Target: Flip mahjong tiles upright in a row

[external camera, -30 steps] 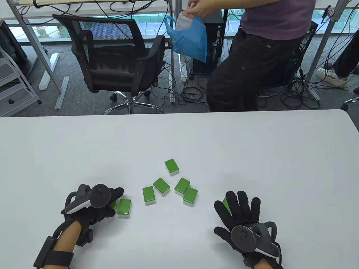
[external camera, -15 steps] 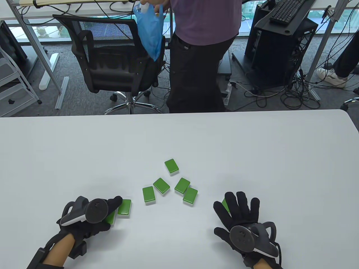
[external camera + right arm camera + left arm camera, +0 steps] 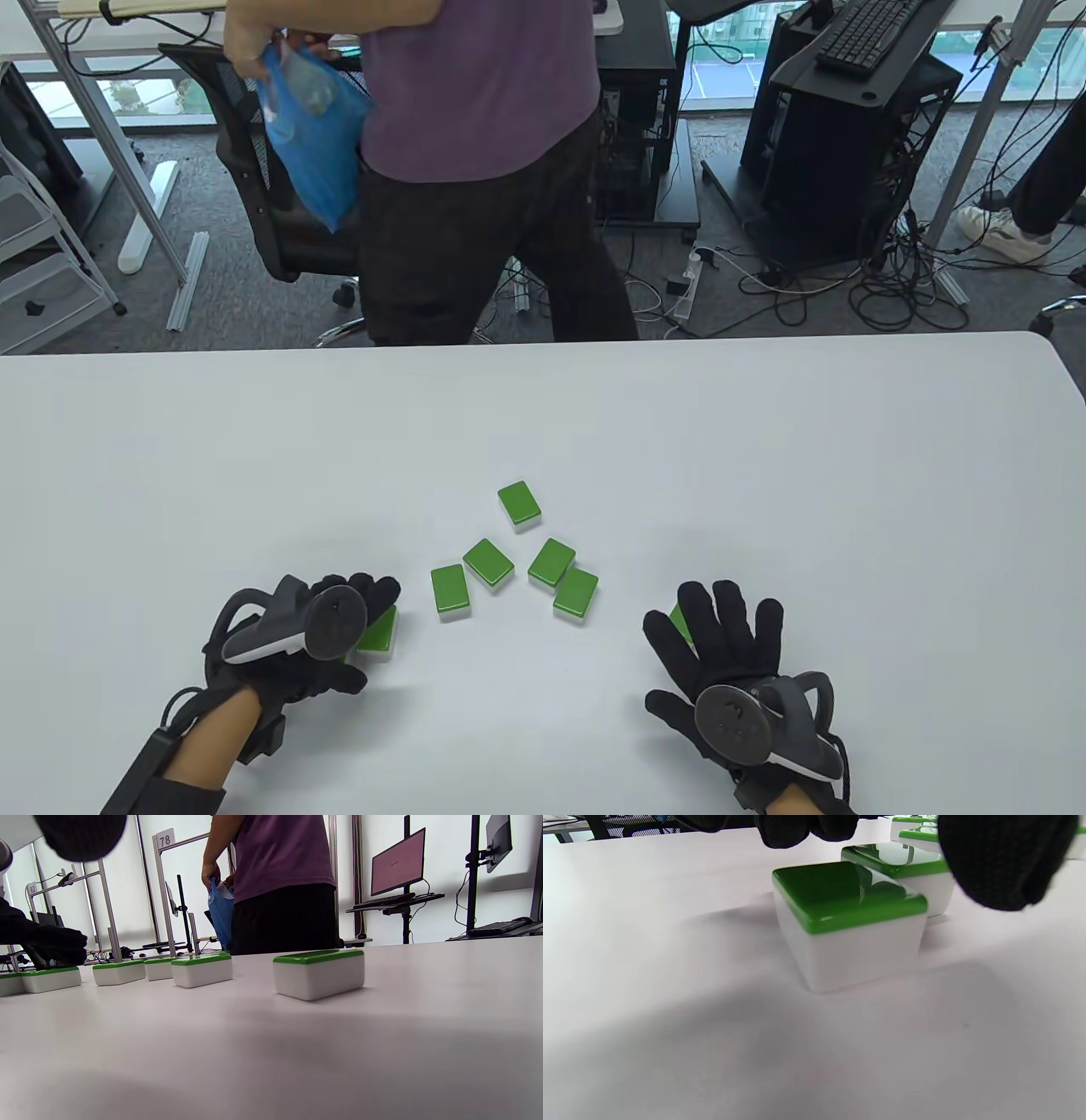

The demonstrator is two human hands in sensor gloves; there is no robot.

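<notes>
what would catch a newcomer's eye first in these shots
Bright green-backed mahjong tiles lie flat, green side up, in a loose cluster in the middle of the white table. Two black-gloved hands frame them: the left hand hangs over two tiles at the near left, and the right hand lies spread flat at the near right. Behind the table, a person in a purple shirt carries a blue plastic bag.

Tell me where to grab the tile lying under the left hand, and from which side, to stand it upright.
Pinch the tile across its two white side walls, coming down from above with the left hand. It lies flat, green back up, and the glossy rounded top offers little purchase. Its neighbour sits just behind it, so avoid that side.
</notes>
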